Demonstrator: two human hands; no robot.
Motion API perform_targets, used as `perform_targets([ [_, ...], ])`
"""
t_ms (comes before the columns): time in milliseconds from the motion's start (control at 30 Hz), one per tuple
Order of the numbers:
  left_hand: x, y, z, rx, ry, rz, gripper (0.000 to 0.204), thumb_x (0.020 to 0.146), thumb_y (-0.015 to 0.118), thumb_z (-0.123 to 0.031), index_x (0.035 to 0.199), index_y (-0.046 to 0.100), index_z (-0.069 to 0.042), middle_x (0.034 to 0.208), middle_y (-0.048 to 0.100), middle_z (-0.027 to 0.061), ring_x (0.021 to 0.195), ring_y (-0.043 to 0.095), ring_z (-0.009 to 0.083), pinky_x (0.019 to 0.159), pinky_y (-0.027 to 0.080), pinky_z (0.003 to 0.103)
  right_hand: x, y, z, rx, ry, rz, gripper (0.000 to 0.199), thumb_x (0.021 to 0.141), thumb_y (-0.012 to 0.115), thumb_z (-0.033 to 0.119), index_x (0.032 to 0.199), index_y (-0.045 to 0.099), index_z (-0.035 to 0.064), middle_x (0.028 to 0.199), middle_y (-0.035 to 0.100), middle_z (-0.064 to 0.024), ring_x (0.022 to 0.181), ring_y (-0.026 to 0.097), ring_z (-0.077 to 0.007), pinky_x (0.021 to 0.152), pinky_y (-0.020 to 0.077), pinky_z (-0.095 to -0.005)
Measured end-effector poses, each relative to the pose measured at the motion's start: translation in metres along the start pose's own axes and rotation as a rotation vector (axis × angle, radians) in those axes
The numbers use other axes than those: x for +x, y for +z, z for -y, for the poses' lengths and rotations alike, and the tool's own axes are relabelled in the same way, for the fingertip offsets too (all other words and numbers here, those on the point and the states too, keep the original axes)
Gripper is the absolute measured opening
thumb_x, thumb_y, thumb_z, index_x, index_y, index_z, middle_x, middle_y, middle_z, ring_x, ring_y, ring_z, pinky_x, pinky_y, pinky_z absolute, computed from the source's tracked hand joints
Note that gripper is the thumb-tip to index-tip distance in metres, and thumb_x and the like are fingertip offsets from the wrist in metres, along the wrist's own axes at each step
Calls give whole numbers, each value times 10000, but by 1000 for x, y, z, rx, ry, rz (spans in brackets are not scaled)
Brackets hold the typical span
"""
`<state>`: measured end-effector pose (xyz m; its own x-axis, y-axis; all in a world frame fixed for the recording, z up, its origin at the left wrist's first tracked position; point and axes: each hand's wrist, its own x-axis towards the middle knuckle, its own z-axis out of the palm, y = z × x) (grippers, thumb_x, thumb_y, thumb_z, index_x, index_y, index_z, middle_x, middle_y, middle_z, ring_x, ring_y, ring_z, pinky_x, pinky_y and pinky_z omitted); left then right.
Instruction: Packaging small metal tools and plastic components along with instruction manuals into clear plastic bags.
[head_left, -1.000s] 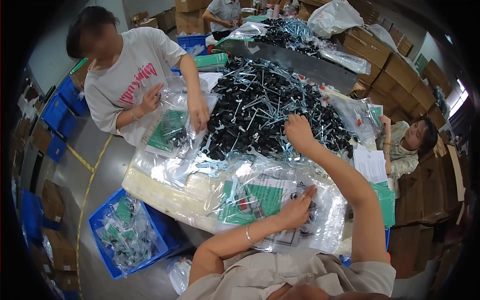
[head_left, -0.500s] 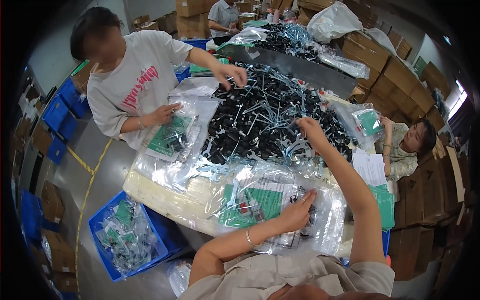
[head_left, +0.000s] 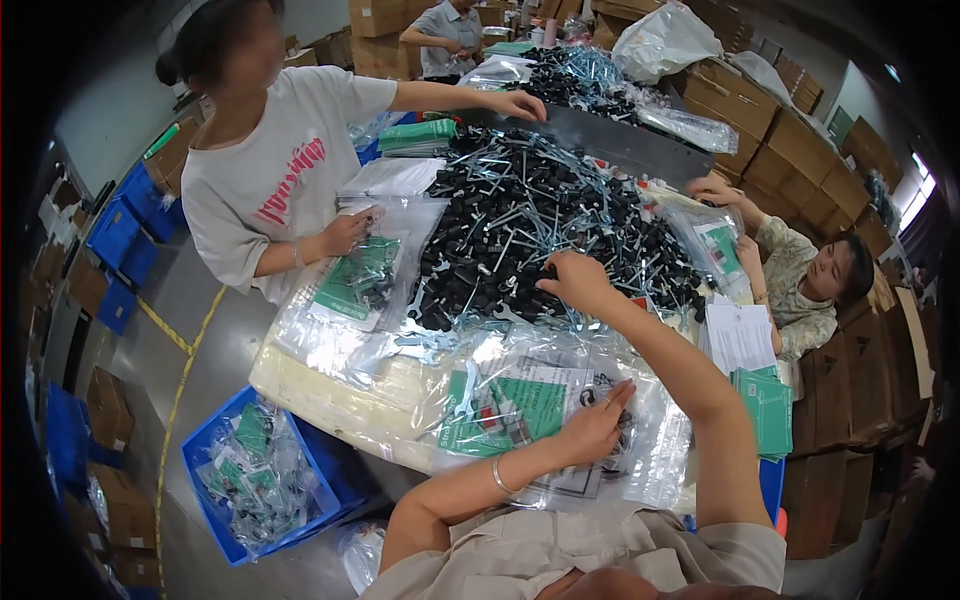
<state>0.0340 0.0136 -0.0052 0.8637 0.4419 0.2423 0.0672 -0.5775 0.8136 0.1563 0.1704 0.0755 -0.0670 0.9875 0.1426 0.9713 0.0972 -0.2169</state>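
Observation:
My left hand (head_left: 588, 432) is closed on the open side of a clear plastic bag (head_left: 655, 455) at the table's near edge. Inside the bag lie a green printed card (head_left: 535, 405) and a flat open-ended wrench (head_left: 467, 388); dark small parts show partly under my fingers. My right hand (head_left: 580, 280) reaches into the near part of a big pile of black fittings (head_left: 470, 230) and silver rods (head_left: 507, 245). Its fingers are curled down and pinched together; what they hold is hidden. Several flat wrenches (head_left: 425, 345) lie along the pile's near edge.
A blue bin (head_left: 335, 500) of filled bags stands on the floor at left. Co-workers sit or stand left and right, with bags (head_left: 345, 285) before them. Green cards (head_left: 765, 410) and white sheets (head_left: 738, 335) are stacked at right. A metal divider (head_left: 610, 145) crosses behind the pile.
My right hand has moved left and slightly nearer on the pile. My left hand stays on the bag. The left co-worker's hand has reached farther right; the right co-worker's hand has come toward the pile.

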Motion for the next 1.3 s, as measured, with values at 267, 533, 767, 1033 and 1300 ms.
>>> perform_targets([
  [267,0,3,4,-18,25,-20,716,744,481,-7,1397,189,-11,1428,273,212,1071,520,412,817,478,458,8,10,-16,249,58,-94,415,717,695,318,900,557,-28,843,612,-181,776,600,-348,705,480,-419],
  [533,-1,1,-3,-6,13,-7,762,729,516,-13,1408,171,-17,1430,269,208,1069,519,413,796,484,464,13,22,-2,133,48,-80,356,730,697,342,970,633,87,868,656,-127,821,632,-313,709,500,-420],
  [767,0,3,0,-40,40,-28,732,738,480,0,1408,186,-27,1410,303,235,1097,500,418,851,469,442,-10,-10,-11,362,98,-127,301,737,686,309,906,673,60,799,659,-126,736,643,-267,684,498,-376],
  [1033,-1,-23,-20,-213,-31,-72,669,766,451,5,1394,222,26,1373,351,272,1000,585,355,782,497,392,-137,-99,-7,1297,427,358,289,796,687,154,1041,607,24,766,647,-42,537,521,-56,380,333,-188],
  [1300,1,-87,-67,-241,-76,-126,684,784,426,75,1421,282,-125,1380,392,183,557,532,97,524,468,242,-193,-113,7,763,386,408,222,767,685,131,966,646,39,723,649,-51,549,587,-129,449,458,-250],
])
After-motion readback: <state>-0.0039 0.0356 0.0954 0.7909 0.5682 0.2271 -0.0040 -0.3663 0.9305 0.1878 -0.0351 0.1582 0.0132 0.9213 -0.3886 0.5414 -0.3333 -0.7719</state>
